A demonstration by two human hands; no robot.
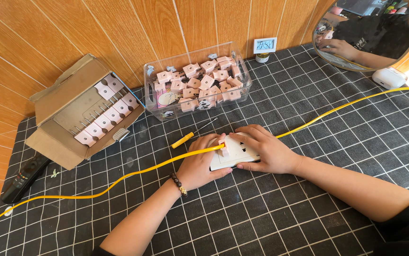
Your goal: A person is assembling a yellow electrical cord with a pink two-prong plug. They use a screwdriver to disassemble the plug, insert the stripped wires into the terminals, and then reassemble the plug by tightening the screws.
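Both hands, left hand [198, 163] and right hand [266, 149], press fingers flat around the white socket plate [236, 152], steadying its pink plug [224, 147]; next needs a firm push.

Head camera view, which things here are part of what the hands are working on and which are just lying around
In use: left hand, right hand, white socket block, pink plug piece, yellow cable.

Lying about: yellow screwdriver, clear tub of pink pieces, cardboard box, black remote, round mirror, small white display.
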